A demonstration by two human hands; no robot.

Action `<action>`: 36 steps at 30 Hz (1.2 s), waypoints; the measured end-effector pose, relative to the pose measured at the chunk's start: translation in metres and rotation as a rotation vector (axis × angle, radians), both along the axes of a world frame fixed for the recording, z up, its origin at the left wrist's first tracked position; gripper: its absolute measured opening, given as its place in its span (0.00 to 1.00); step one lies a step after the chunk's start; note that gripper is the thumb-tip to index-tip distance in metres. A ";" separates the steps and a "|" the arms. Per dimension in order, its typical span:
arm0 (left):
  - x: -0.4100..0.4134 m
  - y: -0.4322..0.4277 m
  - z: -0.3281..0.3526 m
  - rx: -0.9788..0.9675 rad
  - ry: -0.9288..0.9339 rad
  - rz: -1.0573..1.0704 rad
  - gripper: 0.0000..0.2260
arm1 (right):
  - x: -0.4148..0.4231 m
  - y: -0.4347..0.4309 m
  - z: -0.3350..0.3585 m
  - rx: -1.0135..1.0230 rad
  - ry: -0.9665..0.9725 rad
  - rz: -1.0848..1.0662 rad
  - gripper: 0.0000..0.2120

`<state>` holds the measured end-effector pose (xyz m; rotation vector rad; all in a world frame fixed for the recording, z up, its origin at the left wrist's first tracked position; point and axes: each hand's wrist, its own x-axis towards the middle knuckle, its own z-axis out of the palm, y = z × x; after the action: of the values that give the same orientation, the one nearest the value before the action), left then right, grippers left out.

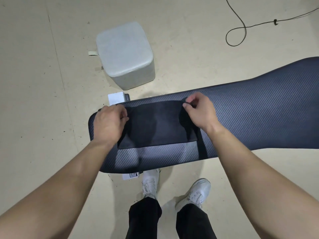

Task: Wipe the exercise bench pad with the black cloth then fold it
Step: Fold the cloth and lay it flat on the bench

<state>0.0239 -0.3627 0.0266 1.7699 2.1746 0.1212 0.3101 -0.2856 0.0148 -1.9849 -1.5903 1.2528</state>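
Judged past wiping, into folding: pinching far corners of the black cloth point(155, 125), flat on the left end of the desk pad point(259, 114), with left grip point(108, 123) and right grip point(198, 112); more folds probably due.

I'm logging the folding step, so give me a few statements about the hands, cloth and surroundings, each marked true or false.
1. The left hand and right hand both pinch the black cloth. True.
2. The cloth hangs in the air, clear of the bench pad. False: it rests on the pad.
3. A grey cube stool stands on the floor beyond the pad. True.
4. The black cable lies across the pad. False: it lies on the floor, apart from the pad.
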 end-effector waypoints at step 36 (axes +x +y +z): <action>0.010 0.013 -0.012 -0.182 -0.158 0.169 0.09 | 0.013 -0.023 -0.014 -0.037 -0.485 0.119 0.09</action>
<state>0.0342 -0.3494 0.0147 1.4291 2.1438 0.0953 0.3229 -0.3083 0.0007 -2.3771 -1.9341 0.8818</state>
